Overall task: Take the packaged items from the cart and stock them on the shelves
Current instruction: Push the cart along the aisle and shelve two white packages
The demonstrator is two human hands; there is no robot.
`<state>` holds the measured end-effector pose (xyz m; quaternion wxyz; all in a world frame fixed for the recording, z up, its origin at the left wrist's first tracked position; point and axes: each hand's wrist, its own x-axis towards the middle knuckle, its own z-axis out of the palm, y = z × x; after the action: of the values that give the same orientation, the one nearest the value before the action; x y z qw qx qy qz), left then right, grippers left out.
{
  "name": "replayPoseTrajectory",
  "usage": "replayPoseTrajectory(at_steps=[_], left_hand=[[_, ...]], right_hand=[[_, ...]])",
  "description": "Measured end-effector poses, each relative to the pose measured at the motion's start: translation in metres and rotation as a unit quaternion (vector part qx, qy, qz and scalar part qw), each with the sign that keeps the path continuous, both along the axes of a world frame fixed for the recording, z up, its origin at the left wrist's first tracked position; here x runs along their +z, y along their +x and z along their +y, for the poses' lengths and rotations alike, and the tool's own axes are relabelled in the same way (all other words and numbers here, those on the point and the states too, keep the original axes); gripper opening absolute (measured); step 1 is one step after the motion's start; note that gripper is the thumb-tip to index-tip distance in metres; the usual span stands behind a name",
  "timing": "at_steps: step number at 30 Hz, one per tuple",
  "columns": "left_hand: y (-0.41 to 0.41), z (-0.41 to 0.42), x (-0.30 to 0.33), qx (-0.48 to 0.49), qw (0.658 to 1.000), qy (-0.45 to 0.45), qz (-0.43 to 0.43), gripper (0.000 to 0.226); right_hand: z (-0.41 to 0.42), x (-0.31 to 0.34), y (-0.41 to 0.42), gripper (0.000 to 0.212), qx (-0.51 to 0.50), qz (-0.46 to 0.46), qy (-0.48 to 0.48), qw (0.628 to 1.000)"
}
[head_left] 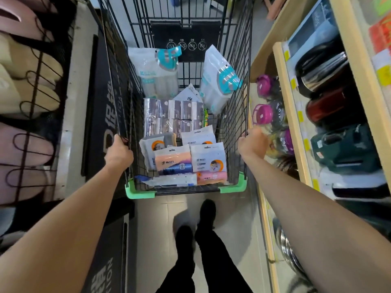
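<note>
A black wire cart point(127, 102) with green corner bumpers stands in the aisle in front of me. Inside lie several packaged items: two clear packs with teal labels point(157, 72) at the far end, a purple-and-white multipack point(171, 117) in the middle, and white pouches with coloured cloths point(208, 159) nearest me. My left hand point(118, 152) is shut on the cart's left top rim. My right hand point(252, 144) grips the right top rim. My legs in black trousers stand behind the cart.
Wooden shelves point(292, 115) on the right hold flasks and pink-lidded containers point(264, 112), close to the cart's side. A wire rack with slippers point(31, 98) and a black sign panel stand on the left. The tiled aisle floor point(232, 225) runs between them.
</note>
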<state>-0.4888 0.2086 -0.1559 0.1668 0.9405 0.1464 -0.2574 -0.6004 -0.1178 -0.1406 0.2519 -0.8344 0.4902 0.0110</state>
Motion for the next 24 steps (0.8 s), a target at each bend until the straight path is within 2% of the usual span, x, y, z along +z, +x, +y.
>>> replayPoseTrajectory(at_steps=[5, 9, 12, 14, 17, 20, 24], left_hand=[[-0.067, 0.041, -0.005, 0.01, 0.999, -0.034, 0.016, 0.03], [-0.12, 0.068, -0.007, 0.029, 0.998, -0.063, 0.008, 0.021], [-0.164, 0.084, -0.01, 0.032, 0.997, -0.066, 0.0, 0.018], [-0.197, 0.091, -0.01, 0.035, 0.998, -0.048, -0.017, 0.015], [-0.24, 0.102, -0.007, 0.023, 0.999, -0.021, -0.024, 0.022], [-0.274, 0.117, -0.006, 0.02, 1.0, 0.002, 0.013, 0.024], [-0.32, 0.126, 0.0, 0.065, 0.996, -0.034, 0.049, 0.027]], right_hand=[[0.031, 0.002, -0.071, 0.021, -0.008, 0.009, 0.005, 1.0], [0.05, 0.004, -0.123, 0.032, -0.017, 0.005, 0.039, 0.999], [0.061, 0.004, -0.165, 0.023, -0.024, -0.001, 0.059, 0.998], [0.069, 0.004, -0.197, 0.005, -0.014, 0.0, 0.067, 0.998], [0.076, -0.001, -0.243, 0.009, -0.006, -0.006, 0.08, 0.997], [0.086, 0.002, -0.289, 0.032, -0.011, -0.01, 0.091, 0.996], [0.102, 0.01, -0.344, 0.035, -0.014, -0.013, 0.08, 0.997]])
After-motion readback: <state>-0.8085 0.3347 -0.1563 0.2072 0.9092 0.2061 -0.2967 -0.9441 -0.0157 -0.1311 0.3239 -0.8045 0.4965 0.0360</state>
